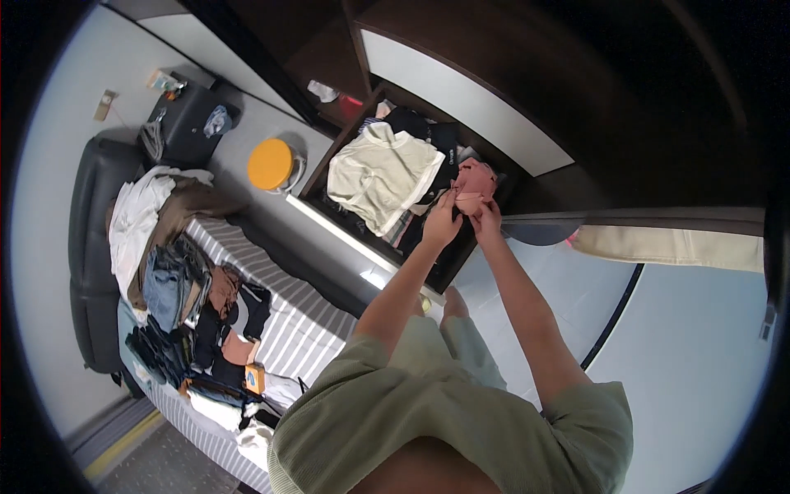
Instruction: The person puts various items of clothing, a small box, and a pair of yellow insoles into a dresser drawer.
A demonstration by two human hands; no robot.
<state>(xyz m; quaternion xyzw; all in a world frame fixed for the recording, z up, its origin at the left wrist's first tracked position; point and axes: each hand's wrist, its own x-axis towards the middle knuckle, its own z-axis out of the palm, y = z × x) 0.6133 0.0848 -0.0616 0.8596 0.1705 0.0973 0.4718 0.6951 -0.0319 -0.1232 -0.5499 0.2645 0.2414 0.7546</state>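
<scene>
Both hands are at a small pink piece of clothing (476,179), bunched with a ruffled-looking upper edge; its exact kind does not show. My left hand (444,221) pinches its near left edge. Closed on its near right edge is my right hand (487,219). The garment is over the right end of a pulled-out drawer (333,232); whether it rests on the clothes below I cannot tell. Inside the drawer, a cream short-sleeved top (383,174) is spread over the left part. Dark clothes (411,123) show behind and beside it, partly covered.
Left of me stands a bed with a grey striped sheet (284,284), heaped with jeans (164,284) and other clothes. A round orange-topped stool (270,164) is beyond the drawer's left end, near a dark cabinet (188,123). Beige cloth (666,245) hangs at the right.
</scene>
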